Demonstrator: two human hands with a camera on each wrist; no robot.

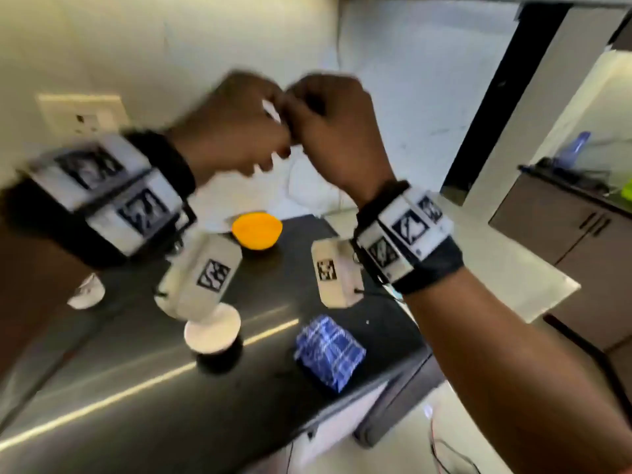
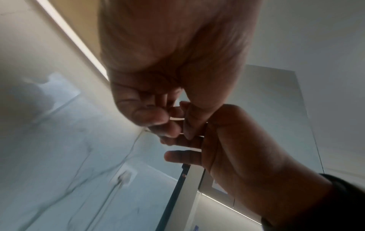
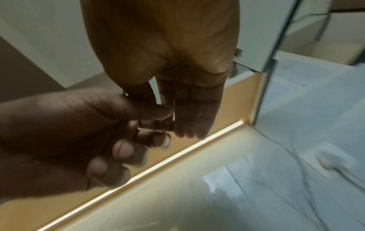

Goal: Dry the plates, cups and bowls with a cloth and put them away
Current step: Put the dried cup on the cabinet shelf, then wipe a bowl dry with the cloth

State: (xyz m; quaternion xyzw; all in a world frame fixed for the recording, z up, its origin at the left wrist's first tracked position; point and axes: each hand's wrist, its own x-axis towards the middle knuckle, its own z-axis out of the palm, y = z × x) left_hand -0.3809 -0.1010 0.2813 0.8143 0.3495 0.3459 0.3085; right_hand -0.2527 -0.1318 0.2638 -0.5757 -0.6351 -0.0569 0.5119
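Both hands are raised together above the worktop [image 1: 143,388]: left hand [image 1: 236,128] and right hand [image 1: 335,124] curled, fingertips touching, whether they pinch anything I cannot tell. The folded blue checked cloth [image 1: 329,352], orange bowl [image 1: 257,230] and white cups [image 1: 212,331] lie untouched; drying looks not yet begun

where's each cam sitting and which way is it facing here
Head: worn on the head, facing forward and down at the dark glossy countertop; both forearms, left hand and right hand raised, fingertips meeting.
Left wrist: looks along the left hand up at the pale wall; the right hand reaches in.
Right wrist: looks along the right hand; the left hand enters from the left.
Shared: all views show both hands touching.
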